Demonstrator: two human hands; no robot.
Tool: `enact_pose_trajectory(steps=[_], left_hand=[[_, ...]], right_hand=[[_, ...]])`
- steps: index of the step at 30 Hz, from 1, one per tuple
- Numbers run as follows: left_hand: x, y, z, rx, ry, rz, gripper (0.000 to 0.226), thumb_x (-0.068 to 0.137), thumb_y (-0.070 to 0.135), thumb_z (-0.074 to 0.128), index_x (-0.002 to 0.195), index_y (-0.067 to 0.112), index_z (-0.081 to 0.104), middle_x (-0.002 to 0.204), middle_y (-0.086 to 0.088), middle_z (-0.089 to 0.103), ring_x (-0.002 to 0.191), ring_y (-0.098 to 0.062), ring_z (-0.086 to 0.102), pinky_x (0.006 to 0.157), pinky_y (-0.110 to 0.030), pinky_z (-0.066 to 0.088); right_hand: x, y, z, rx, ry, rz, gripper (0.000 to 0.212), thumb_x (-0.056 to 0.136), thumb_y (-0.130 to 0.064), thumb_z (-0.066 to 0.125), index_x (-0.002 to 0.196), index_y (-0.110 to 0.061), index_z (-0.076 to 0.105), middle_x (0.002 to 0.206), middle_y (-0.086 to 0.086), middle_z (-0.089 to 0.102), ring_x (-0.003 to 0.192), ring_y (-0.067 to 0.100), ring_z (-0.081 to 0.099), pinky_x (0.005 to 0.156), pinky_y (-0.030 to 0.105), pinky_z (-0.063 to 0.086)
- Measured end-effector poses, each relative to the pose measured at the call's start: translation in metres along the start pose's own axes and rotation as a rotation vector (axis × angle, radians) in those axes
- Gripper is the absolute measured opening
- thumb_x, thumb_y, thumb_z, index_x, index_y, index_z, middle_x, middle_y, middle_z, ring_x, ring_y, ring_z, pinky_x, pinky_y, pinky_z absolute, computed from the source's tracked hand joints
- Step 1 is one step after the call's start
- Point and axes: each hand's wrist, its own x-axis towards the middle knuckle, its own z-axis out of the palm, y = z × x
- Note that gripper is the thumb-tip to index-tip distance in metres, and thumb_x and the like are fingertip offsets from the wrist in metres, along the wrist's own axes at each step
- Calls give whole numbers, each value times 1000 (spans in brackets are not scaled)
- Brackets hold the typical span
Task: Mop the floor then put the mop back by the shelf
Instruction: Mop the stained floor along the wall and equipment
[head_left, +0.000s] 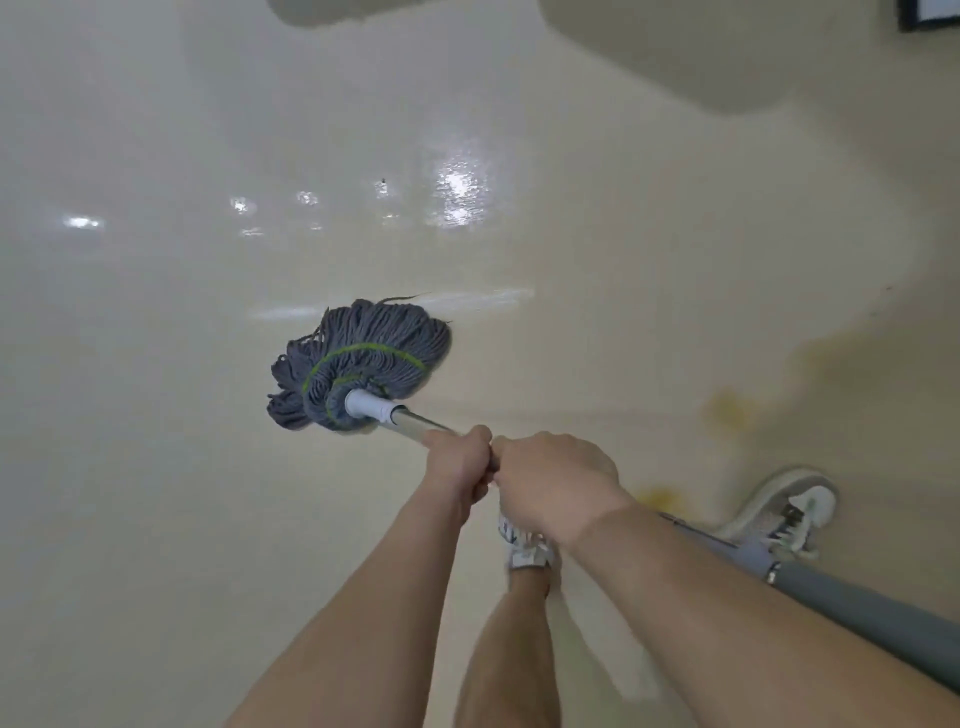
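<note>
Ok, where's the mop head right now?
In the head view the mop head lies on the floor at centre-left, ahead of the left hand and right hand.

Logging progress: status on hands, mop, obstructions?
Left hand and right hand both gripping mop handle. Mop head on wet floor. Yellow stains right; path clear.

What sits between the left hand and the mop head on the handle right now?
In the head view, only a short bare stretch of metal shaft and the white collar lie between the left hand and the grey mop head.
</note>
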Motion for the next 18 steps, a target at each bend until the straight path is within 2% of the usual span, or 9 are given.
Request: enact_pose_trajectory(steps=[1,2,4,6,7,9,12,15,18], left_hand=[[7,-2,-24,-22,15,-1,8,87,13,49,82,7,47,48,-4,50,47,-18,39,48,-23,29],[15,-5,-47,-37,38,0,18,87,16,49,71,8,48,41,-1,49,45,-18,37,46,-21,28],[28,-12,-89,-34,100,12,30,85,27,51,60,10,50,42,-2,52,43,-21,40,44,-19,30],[37,-19,-123,-15,163,31,35,77,41,51,78,7,60,68,-13,66,58,-30,61,51,-30,50],[42,-24,-137,2,200,40,46,74,45,49,92,5,62,86,-17,71,77,-35,68,66,-41,57],[49,-32,-160,35,267,81,54,78,44,45,108,2,61,107,-22,69,101,-41,65,89,-49,55],[49,-43,-186,72,310,136,46,90,36,42,107,-1,62,107,-23,68,102,-40,62,91,-46,51],[42,-57,-190,74,308,125,42,91,33,43,106,-2,62,106,-20,69,103,-39,62,85,-39,50],[22,-66,-158,128,306,132,37,88,29,52,109,0,61,108,-17,68,104,-37,62,76,-34,44]], right_hand=[[8,-23,2,-35,-9,-11,35,95,-18,46,128,-24,53,124,5,60,114,28,58,73,33,39],[15,-44,4,-68,-14,-23,34,95,-18,46,128,-24,53,124,5,60,114,28,58,73,33,38],[26,-84,11,-127,-12,-56,31,97,-20,45,127,-22,52,123,5,60,113,27,58,72,33,37],[35,-121,18,-175,-19,-77,30,97,-19,45,126,-22,52,122,5,60,112,27,58,71,33,38],[40,-137,21,-197,-26,-81,32,96,-17,45,127,-22,53,123,6,60,113,28,58,71,33,39],[49,-169,28,-244,-28,-91,41,93,-13,47,133,-23,52,128,6,59,117,29,57,74,34,39],[55,-201,43,-325,-8,-120,50,90,-8,47,136,-24,50,129,6,59,117,29,57,74,34,39],[53,-198,60,-308,-27,-120,45,89,-11,44,130,-26,55,117,5,63,98,29,61,71,33,41],[39,-157,68,-136,-64,-88,38,97,-28,38,131,-32,54,86,0,61,65,20,53,61,26,43]])
